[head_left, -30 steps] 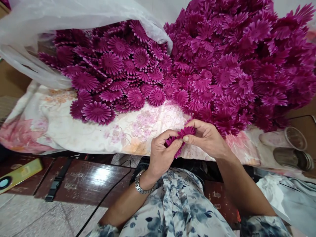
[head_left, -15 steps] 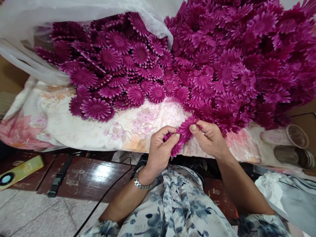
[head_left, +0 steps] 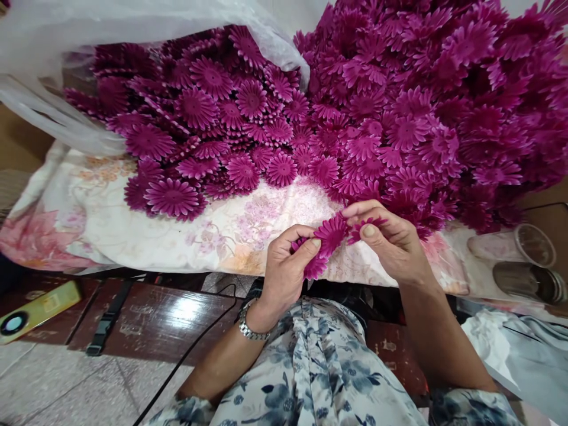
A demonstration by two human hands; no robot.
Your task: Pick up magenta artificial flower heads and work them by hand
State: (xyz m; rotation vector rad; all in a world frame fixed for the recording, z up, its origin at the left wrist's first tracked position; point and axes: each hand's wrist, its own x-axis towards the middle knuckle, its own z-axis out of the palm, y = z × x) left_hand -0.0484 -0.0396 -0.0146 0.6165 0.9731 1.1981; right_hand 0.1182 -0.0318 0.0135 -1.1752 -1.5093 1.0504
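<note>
No readable text, label, brand, number or sign anywhere in view.

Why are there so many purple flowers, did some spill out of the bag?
Yes, it looks so. Flower pieces pour from the open plastic bag onto the floral cloth. The left hand and right hand hold a few. Nothing looks broken.

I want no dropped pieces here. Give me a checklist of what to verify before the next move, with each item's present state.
1. Left hand pinches a stack of flower pieces: ok.
2. Right hand holds one separate petal piece: ok.
3. The two pieces are apart: ok.
4. Loose pile lies just beyond the hands: ok.
5. Cloth lies under the hands: ok.
6. Grip firmness: cannot tell.
</note>
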